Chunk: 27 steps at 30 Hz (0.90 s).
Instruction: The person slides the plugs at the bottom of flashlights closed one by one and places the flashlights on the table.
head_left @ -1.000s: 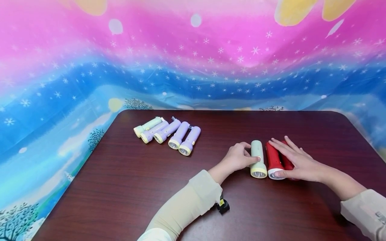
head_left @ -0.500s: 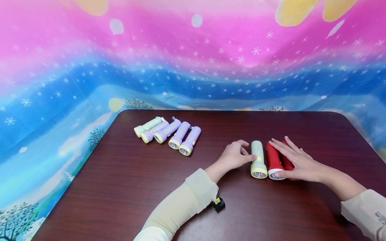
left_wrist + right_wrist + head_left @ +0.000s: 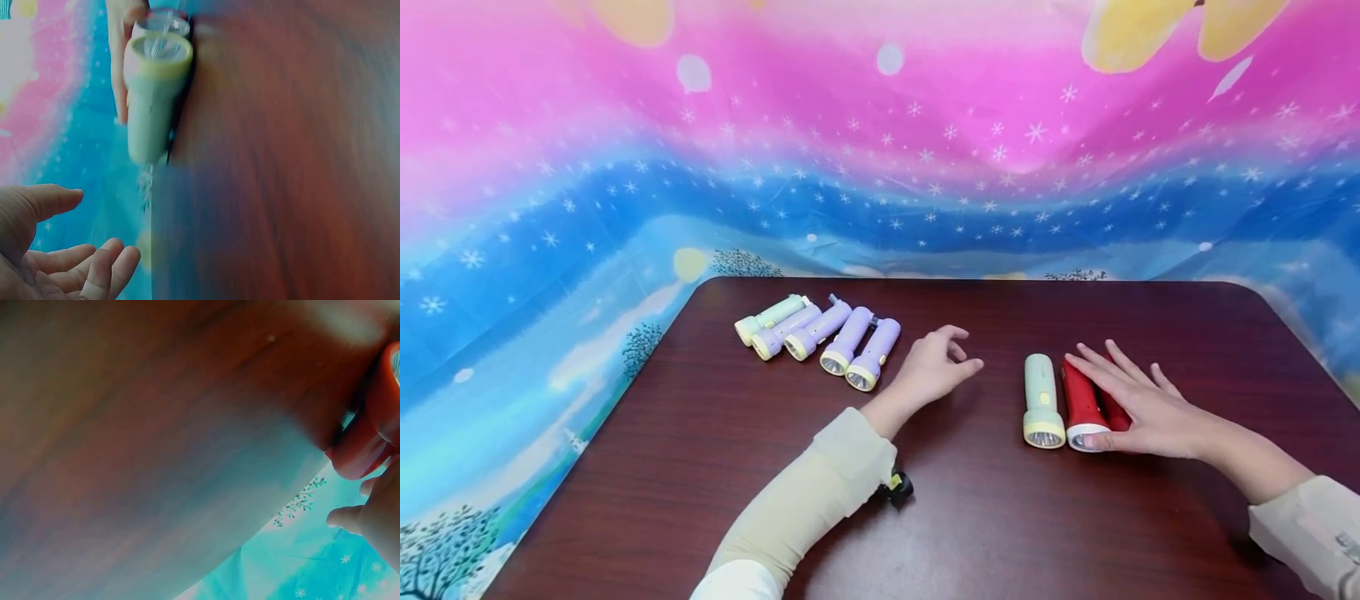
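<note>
While the left hand (image 3: 931,365) hangs near the middle of the frame, its thumb and loosely bent fingers parted and clear of the flashlights, the right hand (image 3: 1150,412) lies over a pair right of centre, its fingers straight and spread. Of that pair, the left red flashlight (image 3: 1080,396) shows most of its body, with the thumb across its white rim; the right red flashlight (image 3: 1114,410) is largely covered by the hand. Just left of them, a pale green flashlight (image 3: 1041,398) lies on the dark desk (image 3: 962,517), its yellow-rimmed lens toward the bottom of the frame. The left wrist view puts it at upper left, well apart from the fingers at lower left.

Left of centre in the head view runs a slanting row: a mint flashlight (image 3: 771,319) at its left end, then four purple flashlights (image 3: 847,340), the rightmost near the left hand. A pink and blue backdrop (image 3: 925,187) with white snowflakes fills the top of the frame.
</note>
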Tool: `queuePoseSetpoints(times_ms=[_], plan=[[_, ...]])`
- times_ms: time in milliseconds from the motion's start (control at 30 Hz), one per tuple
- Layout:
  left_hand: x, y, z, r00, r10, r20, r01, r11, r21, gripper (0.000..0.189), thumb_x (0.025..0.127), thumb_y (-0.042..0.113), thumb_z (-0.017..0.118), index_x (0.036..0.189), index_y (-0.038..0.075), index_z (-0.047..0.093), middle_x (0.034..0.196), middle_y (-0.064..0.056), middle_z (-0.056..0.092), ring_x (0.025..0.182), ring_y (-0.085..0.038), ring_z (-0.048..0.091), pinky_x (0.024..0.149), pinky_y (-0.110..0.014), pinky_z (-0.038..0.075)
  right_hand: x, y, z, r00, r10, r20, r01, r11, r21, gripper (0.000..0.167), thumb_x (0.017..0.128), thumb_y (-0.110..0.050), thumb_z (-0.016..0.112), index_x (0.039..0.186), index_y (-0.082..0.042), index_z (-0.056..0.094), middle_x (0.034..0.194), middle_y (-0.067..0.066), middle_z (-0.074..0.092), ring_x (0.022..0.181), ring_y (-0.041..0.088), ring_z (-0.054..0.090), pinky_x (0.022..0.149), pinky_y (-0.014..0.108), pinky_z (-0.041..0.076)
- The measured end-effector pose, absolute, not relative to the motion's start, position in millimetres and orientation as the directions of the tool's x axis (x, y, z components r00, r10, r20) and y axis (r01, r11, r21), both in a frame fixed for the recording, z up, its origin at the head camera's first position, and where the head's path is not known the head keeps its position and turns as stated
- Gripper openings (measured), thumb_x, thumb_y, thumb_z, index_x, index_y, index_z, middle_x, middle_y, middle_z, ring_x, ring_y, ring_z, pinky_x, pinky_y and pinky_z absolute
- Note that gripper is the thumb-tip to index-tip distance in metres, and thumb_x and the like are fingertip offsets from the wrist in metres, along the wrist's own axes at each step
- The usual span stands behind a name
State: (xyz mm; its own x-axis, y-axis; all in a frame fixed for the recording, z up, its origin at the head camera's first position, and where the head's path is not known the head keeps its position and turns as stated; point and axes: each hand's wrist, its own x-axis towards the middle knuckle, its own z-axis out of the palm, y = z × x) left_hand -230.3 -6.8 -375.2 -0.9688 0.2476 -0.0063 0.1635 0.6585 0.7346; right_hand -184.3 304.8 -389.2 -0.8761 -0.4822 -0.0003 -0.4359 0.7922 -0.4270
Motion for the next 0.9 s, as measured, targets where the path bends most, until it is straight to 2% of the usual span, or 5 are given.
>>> queuePoseSetpoints(times_ms=[133, 400, 600, 900], plan=[[-238, -28, -374, -0.974, 0.225, 0.029, 0.172, 0.645, 0.744, 0.05, 0.09, 0.027, 0.073, 0.135, 0.011, 0.058, 0.102, -0.005, 0.072, 0.091, -0.017, 0.069, 0.084, -0.03, 0.055, -185, 301, -386, -0.86, -0.509, 0.014, -0.472, 0.786, -0.401, 0.102, 0.077, -0.057, 0.077, 0.158, -0.037, 0.019, 0.169, 0.0, 0.008, 0.155, 0.037, -0.004, 0.102, 0.085, 0.006], [-244, -66, -372, -0.975, 0.194, 0.107, 0.203, 0.589, 0.782, 0.044, 0.091, 0.019, 0.072, 0.131, 0.007, 0.06, 0.106, -0.011, 0.071, 0.098, -0.025, 0.068, 0.091, -0.037, 0.056, -187, 297, -385, -0.838, -0.545, 0.028, -0.513, 0.769, -0.383, 0.097, 0.078, -0.057, 0.078, 0.157, -0.035, 0.026, 0.169, -0.001, 0.009, 0.156, 0.033, -0.005, 0.102, 0.084, 0.012], [-249, -90, -370, -0.97, 0.181, 0.163, 0.241, 0.621, 0.746, 0.044, 0.09, 0.018, 0.072, 0.13, 0.006, 0.06, 0.11, -0.013, 0.069, 0.102, -0.027, 0.068, 0.094, -0.039, 0.055, -186, 297, -388, -0.827, -0.56, 0.044, -0.537, 0.766, -0.352, 0.096, 0.077, -0.056, 0.078, 0.156, -0.034, 0.028, 0.169, -0.002, 0.008, 0.156, 0.033, -0.003, 0.099, 0.083, 0.019], [-254, -110, -375, -0.981, 0.157, 0.112, 0.19, 0.694, 0.694, 0.046, 0.091, 0.015, 0.07, 0.134, 0.003, 0.057, 0.121, -0.015, 0.066, 0.111, -0.029, 0.065, 0.099, -0.04, 0.052, -187, 296, -391, -0.811, -0.581, 0.064, -0.567, 0.755, -0.328, 0.095, 0.077, -0.053, 0.079, 0.156, -0.034, 0.03, 0.169, -0.001, 0.01, 0.156, 0.032, -0.001, 0.096, 0.083, 0.024]])
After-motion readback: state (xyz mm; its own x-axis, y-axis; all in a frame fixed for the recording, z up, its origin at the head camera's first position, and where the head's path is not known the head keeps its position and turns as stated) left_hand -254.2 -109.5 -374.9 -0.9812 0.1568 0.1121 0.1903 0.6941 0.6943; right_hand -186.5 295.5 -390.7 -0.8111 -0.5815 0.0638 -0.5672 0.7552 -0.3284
